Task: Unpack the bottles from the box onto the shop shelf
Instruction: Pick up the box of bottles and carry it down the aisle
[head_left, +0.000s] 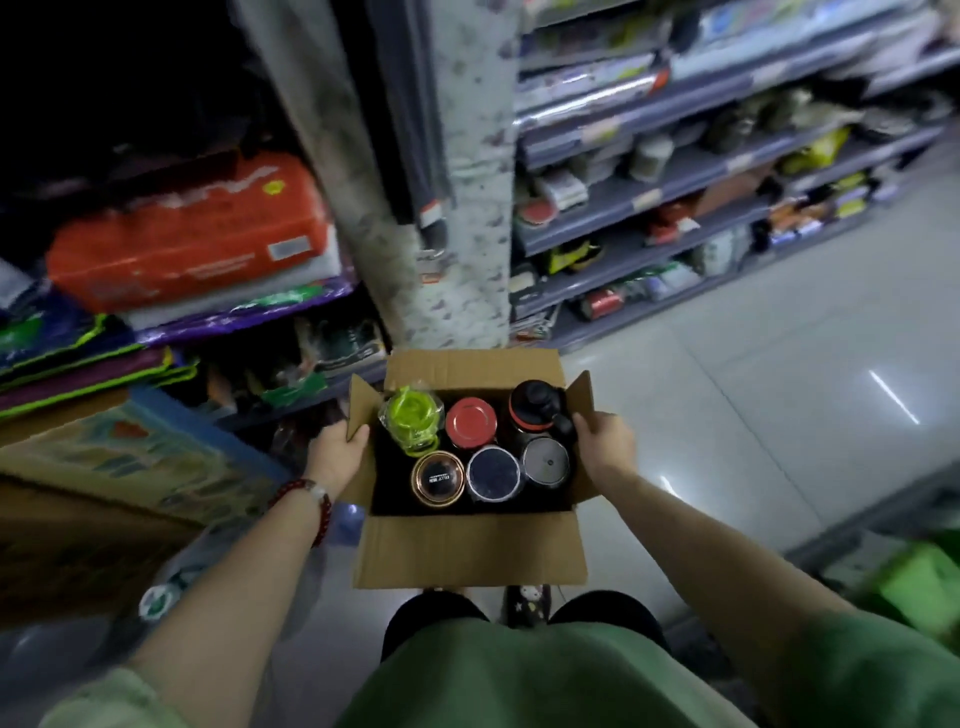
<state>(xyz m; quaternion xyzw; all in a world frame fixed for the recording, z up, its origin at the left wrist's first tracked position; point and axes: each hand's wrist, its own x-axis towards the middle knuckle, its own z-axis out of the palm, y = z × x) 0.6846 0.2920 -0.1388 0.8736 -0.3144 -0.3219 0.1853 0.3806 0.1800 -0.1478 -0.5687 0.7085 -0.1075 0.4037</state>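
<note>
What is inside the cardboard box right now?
Six bottles stand upright in the cardboard box, seen from above: a green one, red lid, black bottle, copper-rimmed lid, dark blue lid, grey lid. Their bodies are hidden.

Both arms stretched fwd and down, forearms bare, converging slightly. Left hand (337, 452) grips left flap of box (470, 551), thumb curled over edge (red bead bracelet on wrist). Right hand (605, 447) grips right flap, fingers wrapped round edge, knuckles up. Legs visible below, approx. under box.
</note>
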